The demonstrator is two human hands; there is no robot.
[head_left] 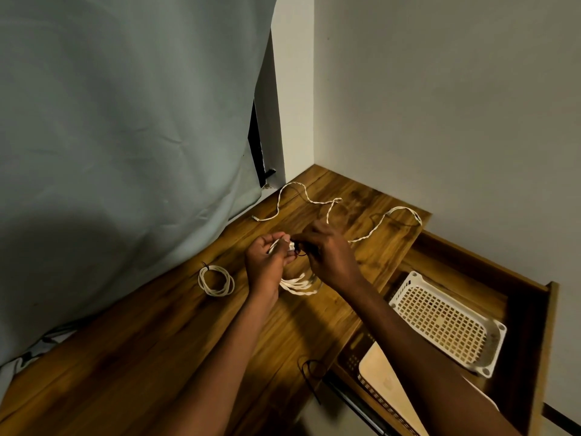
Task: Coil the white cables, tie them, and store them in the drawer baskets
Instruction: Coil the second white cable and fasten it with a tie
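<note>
Left hand (pixel 267 262) grips looped white cable (pixel 298 286); right hand (pixel 327 250) pinches thin black tie (pixel 300 250).

Large pale grey-green fabric sheet (pixel 125 136) hangs at left, wrinkled, lower edge draped onto brown wood-grain tabletop (pixel 132 357). Plain white wall (pixel 456 99) at right, meeting narrow white corner strip (pixel 294 89) behind sheet's edge. Dark black-framed gap (pixel 256 146) visible between sheet and corner strip. Dark cords (pixel 47 338) lie under sheet's hem at lower left. Light beige flat board (pixel 382 372) lies at lower right beside tabletop edge.
</note>
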